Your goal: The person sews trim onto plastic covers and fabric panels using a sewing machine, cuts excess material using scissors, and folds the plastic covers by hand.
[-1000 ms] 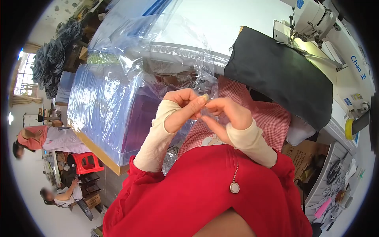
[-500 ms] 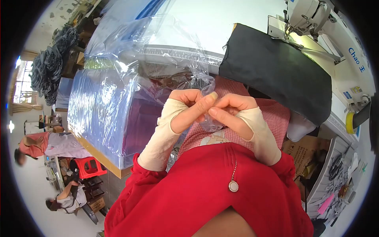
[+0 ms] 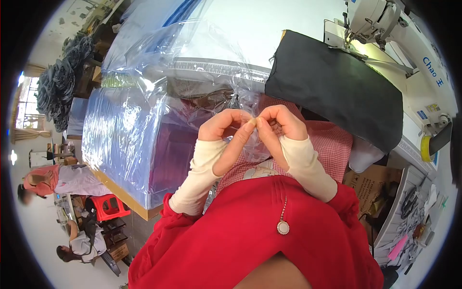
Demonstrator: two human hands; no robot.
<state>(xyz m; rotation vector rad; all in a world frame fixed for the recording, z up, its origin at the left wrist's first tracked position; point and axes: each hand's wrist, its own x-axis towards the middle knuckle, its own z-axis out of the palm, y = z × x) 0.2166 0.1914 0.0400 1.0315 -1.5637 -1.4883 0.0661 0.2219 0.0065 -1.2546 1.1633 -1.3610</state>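
Observation:
My left hand point(image 3: 222, 134) and my right hand point(image 3: 281, 127) meet above my lap, thumbs and forefingers pinched with the tips almost touching. Between them runs the clear plastic film point(image 3: 202, 43), a thin crinkled sheet that spreads up and left over the table and also hangs below my fingers. The exact edge in my fingertips is too small to make out. Cream sleeves cover both wrists. Just beyond my right hand, a black fabric piece point(image 3: 337, 86) lies across the table edge, its far side under the sewing machine point(image 3: 373, 21).
A stack of blue plastic-wrapped sheets point(image 3: 118, 139) stands at left on a wooden board. A ruler strip point(image 3: 219, 66) runs along the table edge. Two people and a red stool point(image 3: 109, 206) are farther left. A cardboard box point(image 3: 370, 188) and scraps lie at right.
Both hands have risen slightly and drawn level, their fingertips now meeting at the pinch. The film and black fabric stay nearly in place.

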